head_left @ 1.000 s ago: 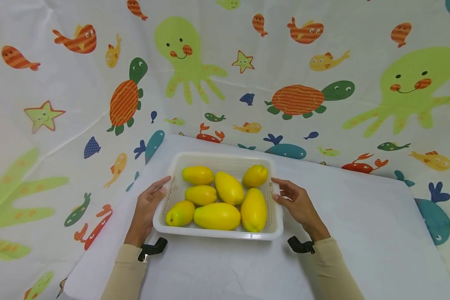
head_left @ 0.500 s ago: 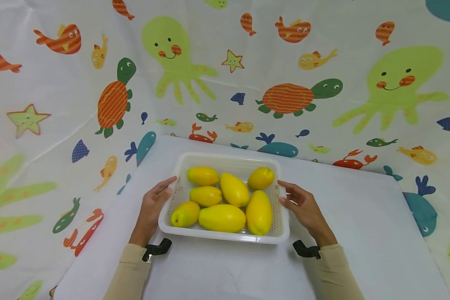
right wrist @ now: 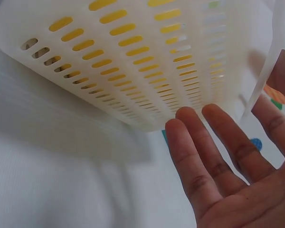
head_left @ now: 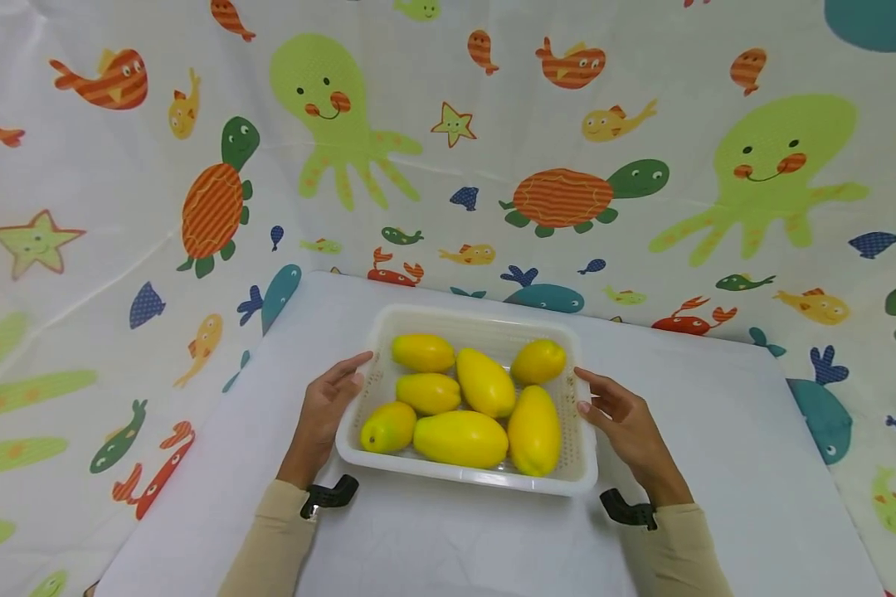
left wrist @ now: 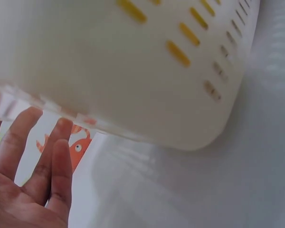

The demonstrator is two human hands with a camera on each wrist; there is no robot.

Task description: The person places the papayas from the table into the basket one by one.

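A white plastic basket (head_left: 485, 476) with slotted walls stands in the middle of the head view. Several smooth yellow fruits (head_left: 460, 439), shaped like papayas, lie inside it. At the basket's left side is my left hand (head_left: 327, 410), its index finger and thumb at the rim. My right hand (head_left: 630, 431) touches the opposite rim with index finger and thumb. In the left wrist view the fingers (left wrist: 57, 171) are nearly straight beside the wall. The right wrist view has lightly bent, spread fingers (right wrist: 228, 147) against the slotted wall. Whether the basket's base touches the table cannot be told.
The table (head_left: 433, 547) has a white cover. A white cloth (head_left: 411, 50) printed with sea animals hangs behind it and along the left. Black wrist cameras (head_left: 332, 493) sit on both wrists, close to the basket's front corners.
Both hands and the basket have moved right together across the table, and the basket has turned slightly, its right end coming nearer. The head view has shifted a little to the right.
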